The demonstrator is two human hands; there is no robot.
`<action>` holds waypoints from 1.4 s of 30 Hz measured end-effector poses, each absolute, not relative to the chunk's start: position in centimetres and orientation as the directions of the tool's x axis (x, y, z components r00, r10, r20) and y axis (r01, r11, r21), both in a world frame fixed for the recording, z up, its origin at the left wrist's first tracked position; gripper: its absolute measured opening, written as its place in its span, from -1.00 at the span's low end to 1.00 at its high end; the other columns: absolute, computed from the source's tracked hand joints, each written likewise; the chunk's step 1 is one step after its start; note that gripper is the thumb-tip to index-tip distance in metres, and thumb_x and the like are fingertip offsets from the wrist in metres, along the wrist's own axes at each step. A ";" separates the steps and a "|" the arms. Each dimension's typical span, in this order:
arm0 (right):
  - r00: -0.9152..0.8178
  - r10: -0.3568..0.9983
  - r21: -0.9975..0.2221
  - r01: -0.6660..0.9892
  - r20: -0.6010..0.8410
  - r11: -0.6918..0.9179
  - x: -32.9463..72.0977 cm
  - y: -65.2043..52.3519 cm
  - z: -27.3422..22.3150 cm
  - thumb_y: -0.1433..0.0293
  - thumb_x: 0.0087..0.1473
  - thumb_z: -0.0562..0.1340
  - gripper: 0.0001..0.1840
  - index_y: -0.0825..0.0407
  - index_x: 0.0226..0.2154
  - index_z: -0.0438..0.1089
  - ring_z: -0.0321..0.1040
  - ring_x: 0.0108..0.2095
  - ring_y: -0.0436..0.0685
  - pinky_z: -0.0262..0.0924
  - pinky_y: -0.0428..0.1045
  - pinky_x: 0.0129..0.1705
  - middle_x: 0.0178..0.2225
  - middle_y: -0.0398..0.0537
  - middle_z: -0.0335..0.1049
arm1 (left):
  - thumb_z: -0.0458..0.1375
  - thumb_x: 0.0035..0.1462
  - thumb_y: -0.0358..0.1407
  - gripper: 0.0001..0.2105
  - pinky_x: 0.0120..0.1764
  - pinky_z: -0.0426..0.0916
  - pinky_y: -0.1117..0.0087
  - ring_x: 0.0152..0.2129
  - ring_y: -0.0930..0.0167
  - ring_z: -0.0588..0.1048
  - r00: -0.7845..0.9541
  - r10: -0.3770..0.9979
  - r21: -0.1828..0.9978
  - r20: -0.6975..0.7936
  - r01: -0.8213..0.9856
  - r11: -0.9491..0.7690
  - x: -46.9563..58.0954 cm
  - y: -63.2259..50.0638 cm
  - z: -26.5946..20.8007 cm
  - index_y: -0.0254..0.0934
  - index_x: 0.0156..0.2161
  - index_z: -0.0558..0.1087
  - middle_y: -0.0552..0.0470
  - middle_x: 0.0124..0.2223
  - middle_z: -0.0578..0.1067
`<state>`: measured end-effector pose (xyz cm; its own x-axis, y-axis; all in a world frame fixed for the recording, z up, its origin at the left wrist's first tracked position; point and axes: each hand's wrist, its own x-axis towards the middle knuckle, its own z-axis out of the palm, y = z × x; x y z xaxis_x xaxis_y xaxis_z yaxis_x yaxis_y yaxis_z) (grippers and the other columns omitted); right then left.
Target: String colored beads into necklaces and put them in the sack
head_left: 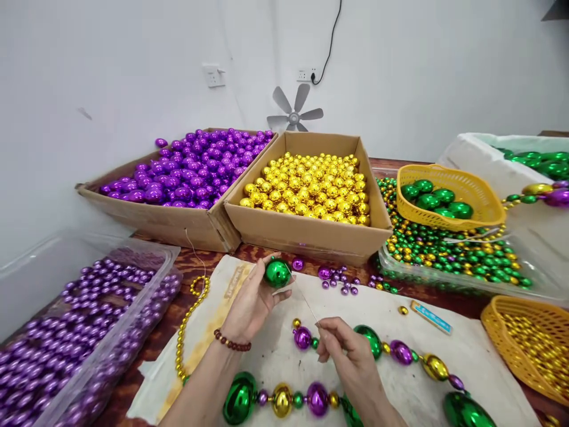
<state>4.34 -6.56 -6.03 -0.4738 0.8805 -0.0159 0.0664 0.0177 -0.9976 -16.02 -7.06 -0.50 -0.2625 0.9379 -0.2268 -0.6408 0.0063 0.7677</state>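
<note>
With our left hand (255, 303) we are holding a green ball (276, 273) at the fingertips, over the cloth (395, 394). With our right hand (342, 347), lower and to the right of the ball, we are pinching a thread (307, 302), which is stretching up to the ball. Beads (281, 400) are lying in a row nearer to us, and others (402, 352) are trailing off to our right hand's right.

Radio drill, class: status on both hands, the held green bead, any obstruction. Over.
Left hand holding green bead. Right hand pinching thin strand running up to bead. Strung beads near right hand, none seen across the strand.
</note>
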 end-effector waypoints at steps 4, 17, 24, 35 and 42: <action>-0.446 0.895 -0.997 0.076 -0.012 0.024 4.6 -6.6 -6.3 0.16 0.20 0.11 -0.69 0.05 -0.29 0.39 0.29 -0.59 0.04 0.26 -0.10 -0.54 -0.61 -0.12 0.32 | 0.15 0.18 -0.17 -0.69 -0.20 0.47 0.30 -0.10 0.21 0.49 -0.240 0.929 0.666 -0.282 -0.746 0.009 -16.7 -6.0 -0.8 -0.25 -0.01 0.39 -0.14 0.01 0.45; -0.551 0.832 -0.936 0.256 0.066 0.243 5.1 -6.7 -5.9 0.30 0.23 0.08 -0.78 0.01 -0.32 0.39 0.22 -0.63 0.01 0.13 -0.12 -0.53 -0.65 -0.21 0.21 | 0.14 0.18 -0.14 -0.67 -0.23 0.50 0.32 -0.19 0.27 0.52 -0.239 0.898 0.518 -0.369 -0.855 -0.015 -16.8 -5.0 -0.3 -0.35 -0.06 0.39 -0.18 -0.05 0.47; -0.541 0.840 -0.942 0.255 0.046 0.216 4.9 -6.9 -6.2 0.29 0.23 0.08 -0.77 0.02 -0.30 0.40 0.22 -0.62 0.01 0.15 -0.13 -0.54 -0.64 -0.20 0.22 | 0.14 0.18 -0.15 -0.68 -0.22 0.51 0.31 -0.18 0.25 0.52 -0.271 0.892 0.535 -0.361 -0.844 -0.040 -16.8 -5.0 -0.4 -0.36 -0.07 0.39 -0.19 -0.04 0.47; -0.556 0.831 -0.945 0.261 0.021 0.198 4.5 -7.1 -6.9 0.28 0.26 0.04 -0.75 0.02 -0.27 0.37 0.20 -0.61 -0.02 0.17 -0.15 -0.53 -0.64 -0.22 0.19 | 0.11 0.20 -0.16 -0.68 -0.20 0.50 0.30 -0.15 0.22 0.51 -0.304 0.889 0.560 -0.344 -0.826 -0.066 -16.9 -5.2 -0.6 -0.39 -0.06 0.39 -0.22 0.01 0.44; -0.558 0.830 -0.941 0.283 -0.006 0.184 4.1 -7.2 -6.5 0.27 0.26 0.03 -0.75 0.03 -0.28 0.35 0.22 -0.60 -0.01 0.15 -0.15 -0.52 -0.63 -0.21 0.21 | 0.10 0.21 -0.18 -0.71 -0.15 0.46 0.27 -0.09 0.21 0.47 -0.325 0.915 0.627 -0.238 -0.771 -0.111 -16.6 -5.4 -0.6 -0.27 -0.02 0.37 -0.14 0.03 0.41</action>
<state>4.12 -7.19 -6.52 -0.5579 0.8299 -0.0059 0.2832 0.1836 -0.9413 -16.56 -5.37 -0.58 -0.3248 0.9153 -0.2380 -0.7711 -0.1106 0.6270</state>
